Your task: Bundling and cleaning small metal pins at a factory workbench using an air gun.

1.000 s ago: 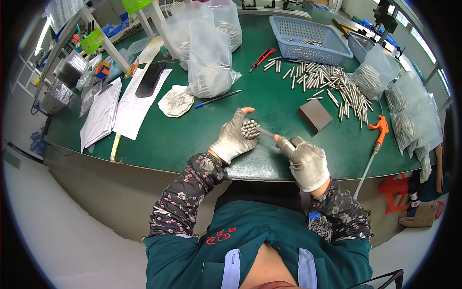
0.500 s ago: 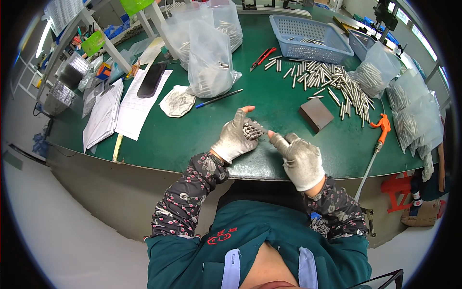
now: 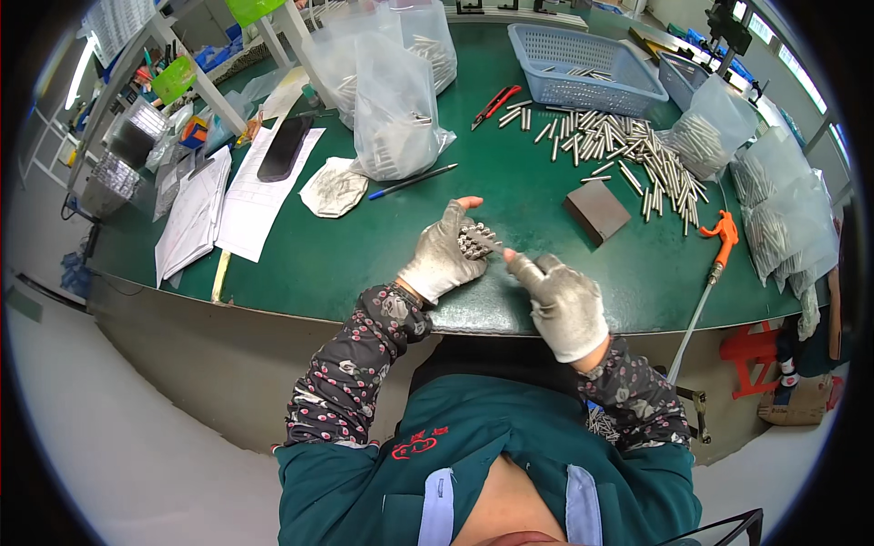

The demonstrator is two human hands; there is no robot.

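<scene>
My left hand (image 3: 443, 253), in a white glove with bare fingertips, is closed round a bundle of short metal pins (image 3: 474, 233), their round ends facing up. My right hand (image 3: 566, 305), gloved the same way, pinches a thin, flat grey strip (image 3: 490, 244) between thumb and forefinger. The strip reaches across to the pin ends; whether it touches them I cannot tell. Beyond my right hand a dark brown rectangular block (image 3: 596, 213) lies on the green table (image 3: 401, 259). Behind it spreads a heap of loose metal pins (image 3: 628, 150).
A blue plastic basket (image 3: 587, 86) stands behind the heap. Bags of pins (image 3: 393, 136) sit at the back, with more bags (image 3: 772, 214) at the right. An orange air gun (image 3: 725, 238), pen (image 3: 412, 182), red cutter (image 3: 496, 106), white cloth (image 3: 333, 188), phone (image 3: 286, 147) and papers (image 3: 261, 200) lie around.
My right hand has shifted slightly left, and the grey strip lies a little differently over the pin ends. My left hand keeps its hold on the bundle.
</scene>
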